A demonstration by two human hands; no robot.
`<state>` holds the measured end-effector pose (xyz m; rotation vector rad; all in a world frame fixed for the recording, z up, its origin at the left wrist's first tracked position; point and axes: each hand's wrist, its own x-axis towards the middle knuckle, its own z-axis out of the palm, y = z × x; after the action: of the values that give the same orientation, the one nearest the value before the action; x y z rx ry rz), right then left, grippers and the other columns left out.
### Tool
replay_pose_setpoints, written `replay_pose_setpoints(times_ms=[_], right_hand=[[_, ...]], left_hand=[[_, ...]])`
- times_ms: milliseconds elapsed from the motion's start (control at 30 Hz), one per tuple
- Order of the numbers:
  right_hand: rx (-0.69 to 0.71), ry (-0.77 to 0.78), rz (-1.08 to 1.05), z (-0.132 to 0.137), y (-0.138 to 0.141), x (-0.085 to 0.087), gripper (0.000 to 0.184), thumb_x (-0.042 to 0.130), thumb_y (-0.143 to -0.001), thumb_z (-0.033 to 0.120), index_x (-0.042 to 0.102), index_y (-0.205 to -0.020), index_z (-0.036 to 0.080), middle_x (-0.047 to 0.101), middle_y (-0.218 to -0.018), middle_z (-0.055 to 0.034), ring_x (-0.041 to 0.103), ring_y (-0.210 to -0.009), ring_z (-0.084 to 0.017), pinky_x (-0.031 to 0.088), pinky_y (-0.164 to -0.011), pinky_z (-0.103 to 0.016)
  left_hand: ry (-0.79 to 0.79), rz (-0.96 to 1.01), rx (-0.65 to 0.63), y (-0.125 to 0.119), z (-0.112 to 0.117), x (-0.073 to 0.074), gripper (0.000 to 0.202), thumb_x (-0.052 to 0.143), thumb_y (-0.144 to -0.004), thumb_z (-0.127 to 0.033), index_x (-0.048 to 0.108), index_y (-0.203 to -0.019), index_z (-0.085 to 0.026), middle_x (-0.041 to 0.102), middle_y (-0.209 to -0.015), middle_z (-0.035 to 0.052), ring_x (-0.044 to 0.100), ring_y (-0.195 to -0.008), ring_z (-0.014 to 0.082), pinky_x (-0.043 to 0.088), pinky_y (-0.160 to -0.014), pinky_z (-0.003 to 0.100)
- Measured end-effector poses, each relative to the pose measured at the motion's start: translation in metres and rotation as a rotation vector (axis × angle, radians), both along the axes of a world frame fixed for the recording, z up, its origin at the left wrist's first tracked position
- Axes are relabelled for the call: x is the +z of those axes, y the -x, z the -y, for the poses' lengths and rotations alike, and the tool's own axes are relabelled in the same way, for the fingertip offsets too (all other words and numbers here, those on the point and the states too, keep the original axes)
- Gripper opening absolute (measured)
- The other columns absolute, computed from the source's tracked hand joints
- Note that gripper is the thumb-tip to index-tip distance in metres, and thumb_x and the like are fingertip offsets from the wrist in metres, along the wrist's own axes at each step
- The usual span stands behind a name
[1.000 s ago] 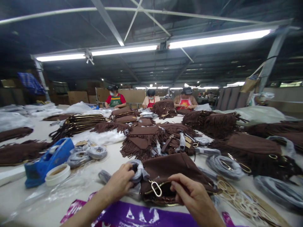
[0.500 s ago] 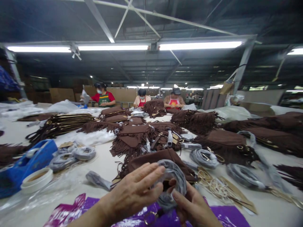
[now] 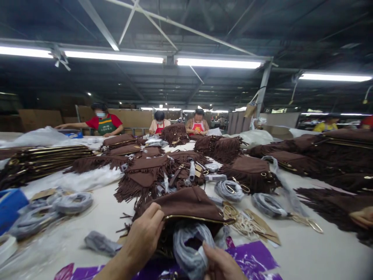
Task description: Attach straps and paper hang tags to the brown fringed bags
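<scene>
A brown suede fringed bag (image 3: 186,202) with a gold zip edge lies right in front of me on the white table (image 3: 305,249). My left hand (image 3: 145,237) grips the bag's left rim and holds its mouth apart. My right hand (image 3: 221,264) pinches a grey wrapped strap bundle (image 3: 189,249) that sits partly inside the bag's opening. A purple printed sheet (image 3: 247,260) lies under the bag.
Several brown fringed bags (image 3: 145,175) and grey wrapped straps (image 3: 230,190) cover the table. A stack of flat gold-trimmed pieces (image 3: 43,159) lies at the left, a blue tape dispenser (image 3: 8,206) at the left edge. Three people (image 3: 101,120) work at the far end; another person's hand (image 3: 363,217) shows at right.
My left hand has moved off the grey bundle onto the bag's rim and opened it. My right hand has lowered the bundle into the opening. My view has swung to the right.
</scene>
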<state>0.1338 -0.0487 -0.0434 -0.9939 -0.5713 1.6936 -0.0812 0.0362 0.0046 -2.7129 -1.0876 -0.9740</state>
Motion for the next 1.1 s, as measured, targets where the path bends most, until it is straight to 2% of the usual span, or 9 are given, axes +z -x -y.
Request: replay_pose_setpoints(times_ms=[167,367,467,533,700,767,867,967,1100], right_hand=[[-0.235,0.137,-0.168,-0.041,0.003,0.035,0.022,0.057,-0.091,0.021,0.059,-0.071,0.012,0.065,-0.054,-0.0021,0.062,-0.046,-0.012,0.056,-0.052,-0.025],[-0.339,-0.042,-0.165,-0.063,0.023,0.026,0.009,0.053,-0.079,0.009,0.054,-0.077,0.017,0.070,-0.069,-0.0024,0.069,-0.067,-0.015,0.059,-0.073,-0.031],[-0.169,-0.098,0.269,-0.057,0.031,0.015,0.009,0.045,-0.084,0.016,0.053,-0.088,0.018,0.072,-0.077,-0.0037,0.070,-0.066,-0.015,0.059,-0.067,-0.030],[-0.023,-0.093,0.663,-0.057,0.030,0.011,0.016,0.036,-0.086,0.018,0.053,-0.086,0.019,0.069,-0.066,-0.0029,0.067,-0.053,-0.016,0.057,-0.054,-0.029],[0.151,-0.171,1.105,-0.061,-0.004,0.027,0.029,0.046,-0.081,0.021,0.050,-0.052,0.018,0.055,-0.041,0.0001,0.051,-0.031,-0.013,0.043,-0.036,-0.021],[0.158,-0.288,1.273,-0.058,-0.030,0.041,0.028,0.050,-0.082,0.023,0.054,-0.055,0.018,0.062,-0.050,-0.0016,0.058,-0.040,-0.014,0.046,-0.043,-0.022],[0.049,-0.456,1.564,-0.049,-0.070,0.057,0.023,0.042,-0.088,0.017,0.065,-0.086,0.017,0.072,-0.088,-0.0093,0.067,-0.082,-0.021,0.051,-0.076,-0.031],[0.036,-0.580,1.802,-0.046,-0.097,0.057,0.042,0.038,-0.080,-0.001,0.065,-0.109,0.014,0.062,-0.123,-0.0157,0.052,-0.119,-0.028,0.038,-0.100,-0.043],[0.128,-0.676,1.986,-0.052,-0.106,0.049,0.038,0.041,-0.079,-0.004,0.068,-0.097,0.015,0.066,-0.116,-0.0154,0.051,-0.119,-0.028,0.031,-0.105,-0.046]], left_hand=[[-0.107,-0.030,-0.076,0.006,0.007,-0.008,0.025,0.029,-0.097,-0.012,0.049,-0.084,-0.021,0.055,-0.086,0.0039,0.056,-0.071,0.0167,0.048,-0.063,0.026],[-0.048,-0.089,-0.129,0.006,0.009,-0.016,0.026,0.031,-0.094,-0.007,0.050,-0.082,-0.020,0.058,-0.088,0.0044,0.058,-0.075,0.0164,0.050,-0.067,0.024],[0.005,-0.174,-0.213,0.008,0.013,-0.026,0.028,0.036,-0.087,-0.002,0.056,-0.095,-0.020,0.061,-0.110,0.0067,0.059,-0.096,0.0184,0.050,-0.087,0.028],[0.037,-0.271,-0.222,0.008,0.016,-0.031,0.033,0.041,-0.082,0.000,0.058,-0.103,-0.020,0.060,-0.122,0.0070,0.057,-0.104,0.0205,0.047,-0.097,0.033],[0.174,-0.542,-0.040,-0.003,0.021,-0.024,0.037,0.044,-0.079,0.000,0.061,-0.107,-0.019,0.053,-0.135,0.0098,0.056,-0.107,0.0262,0.049,-0.093,0.041],[0.220,-0.577,0.032,-0.008,0.022,-0.019,0.038,0.040,-0.081,0.000,0.060,-0.108,-0.018,0.053,-0.133,0.0119,0.056,-0.106,0.0265,0.049,-0.089,0.041],[0.258,-0.541,0.134,-0.010,0.023,-0.014,0.038,0.037,-0.078,0.003,0.060,-0.100,-0.018,0.058,-0.119,0.0110,0.056,-0.098,0.0232,0.049,-0.084,0.038],[0.235,-0.462,0.142,-0.011,0.029,-0.014,0.040,0.041,-0.071,0.004,0.057,-0.100,-0.019,0.057,-0.114,0.0095,0.055,-0.098,0.0231,0.047,-0.085,0.037],[0.148,-0.393,0.152,-0.021,0.033,-0.018,0.031,0.048,-0.076,-0.005,0.055,-0.104,-0.019,0.056,-0.113,0.0104,0.053,-0.099,0.0271,0.046,-0.085,0.041]])
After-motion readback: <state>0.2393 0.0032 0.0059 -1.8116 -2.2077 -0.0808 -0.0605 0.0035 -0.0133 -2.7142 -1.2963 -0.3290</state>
